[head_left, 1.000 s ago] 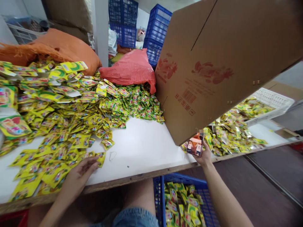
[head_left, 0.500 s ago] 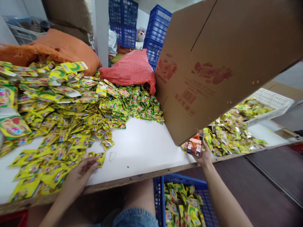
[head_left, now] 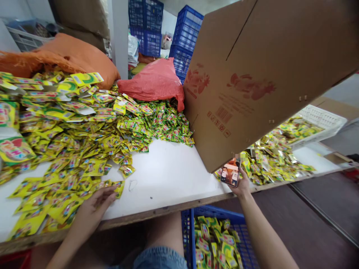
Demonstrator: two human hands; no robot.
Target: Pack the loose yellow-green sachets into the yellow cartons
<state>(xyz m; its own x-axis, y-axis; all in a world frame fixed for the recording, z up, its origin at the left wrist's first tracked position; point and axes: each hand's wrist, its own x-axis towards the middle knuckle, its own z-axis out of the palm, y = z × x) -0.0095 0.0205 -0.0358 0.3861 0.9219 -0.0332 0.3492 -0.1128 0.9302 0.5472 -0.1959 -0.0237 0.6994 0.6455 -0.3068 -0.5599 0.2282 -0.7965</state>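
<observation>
My right hand (head_left: 241, 185) holds a smartphone (head_left: 230, 172) at the table's front edge, just under the lower corner of a big cardboard box (head_left: 224, 97). The phone's lit screen faces me. My left hand (head_left: 97, 205) rests at the front edge on the left, fingers loosely bent and thumb apart. Its fingertips lie beside a small yellow packet (head_left: 119, 188); whether they touch it I cannot tell. Around this hand spreads a heap of yellow-green packets (head_left: 92, 144), with several flat yellow cartons (head_left: 53, 112) on top.
An orange sack (head_left: 81, 52) and a red bag (head_left: 154, 80) lie behind the heap. More packets (head_left: 269, 160) and a white basket (head_left: 319, 119) are at right. A blue crate (head_left: 189, 231) of packets stands below the table edge. Blue crates (head_left: 186, 31) are stacked behind.
Almost nothing differs. The view has shifted very slightly; both hands keep their places, and the phone stays in my right hand.
</observation>
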